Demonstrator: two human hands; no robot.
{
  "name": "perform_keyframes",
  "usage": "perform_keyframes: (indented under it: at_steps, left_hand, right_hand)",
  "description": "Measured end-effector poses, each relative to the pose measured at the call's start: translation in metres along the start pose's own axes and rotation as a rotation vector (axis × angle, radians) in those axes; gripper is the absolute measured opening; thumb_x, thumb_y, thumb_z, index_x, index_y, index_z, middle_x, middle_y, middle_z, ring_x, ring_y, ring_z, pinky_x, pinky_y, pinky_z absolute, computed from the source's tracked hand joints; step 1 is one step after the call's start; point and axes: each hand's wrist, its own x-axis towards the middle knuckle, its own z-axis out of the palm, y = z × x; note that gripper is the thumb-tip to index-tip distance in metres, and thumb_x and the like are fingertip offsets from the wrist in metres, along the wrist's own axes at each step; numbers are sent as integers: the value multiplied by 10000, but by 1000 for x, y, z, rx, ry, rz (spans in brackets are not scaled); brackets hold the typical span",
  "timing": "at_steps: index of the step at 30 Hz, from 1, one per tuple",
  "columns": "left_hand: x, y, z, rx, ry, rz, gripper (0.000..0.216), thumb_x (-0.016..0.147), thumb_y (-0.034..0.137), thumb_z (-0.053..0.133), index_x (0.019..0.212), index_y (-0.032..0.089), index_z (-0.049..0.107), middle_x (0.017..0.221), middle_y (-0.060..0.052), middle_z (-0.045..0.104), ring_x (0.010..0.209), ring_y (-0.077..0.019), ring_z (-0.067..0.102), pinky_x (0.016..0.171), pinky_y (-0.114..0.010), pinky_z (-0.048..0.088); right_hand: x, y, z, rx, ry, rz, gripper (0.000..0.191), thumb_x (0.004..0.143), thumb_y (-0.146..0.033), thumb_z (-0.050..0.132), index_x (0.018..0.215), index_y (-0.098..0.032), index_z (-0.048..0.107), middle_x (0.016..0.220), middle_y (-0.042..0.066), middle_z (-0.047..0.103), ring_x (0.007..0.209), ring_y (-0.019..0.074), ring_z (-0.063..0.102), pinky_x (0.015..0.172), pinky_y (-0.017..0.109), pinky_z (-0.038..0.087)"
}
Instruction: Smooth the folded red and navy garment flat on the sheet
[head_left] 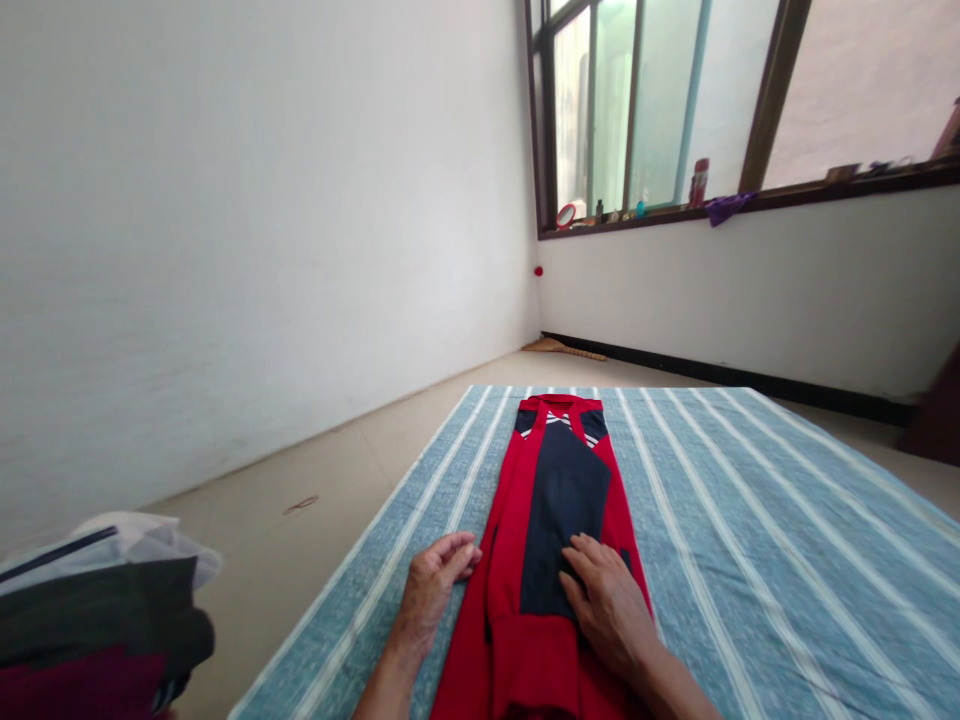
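A red and navy jacket (568,480) with white stripes near its shoulders lies folded lengthwise on the striped cloth. One navy and red sleeve runs down its front, the red cuff (534,655) towards me. My left hand (442,575) is at the jacket's left edge, its fingers loosely bent and the thumb beside them; no fabric shows gripped in it. Flat on the navy sleeve and the jacket's right side rests my right hand (604,590), its fingers slightly spread. The jacket's lowest part runs out of view.
Blue cloth with white stripes (720,540) covers the surface under the jacket. A pile of dark and white clothes (97,610) is at the lower left. Beyond are a tiled floor (352,460), a broom (559,347), and a windowsill (637,220) with bottles and small items.
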Motion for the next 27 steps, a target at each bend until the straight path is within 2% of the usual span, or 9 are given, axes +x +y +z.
perform_keyframes:
  at_steps: [10, 27]
  left_hand:
    - [1, -2, 0, 5, -7, -6, 437, 634, 435, 683, 937, 120, 674, 762, -60, 721, 766, -217, 656, 723, -305, 496]
    - [0, 0, 1, 21, 2, 5, 403, 635, 425, 679, 914, 134, 683, 761, -60, 725, 775, -231, 666, 718, -318, 503]
  right_hand:
    - [1, -1, -2, 13, -27, 14, 299, 894, -223, 458, 1132, -189, 636, 1296, 88, 557, 1237, 252, 464, 1049, 419, 339]
    - [0, 2, 4, 15, 22, 2, 285, 875, -217, 480, 1108, -199, 644, 1272, 85, 575, 1221, 258, 482, 1038, 432, 355]
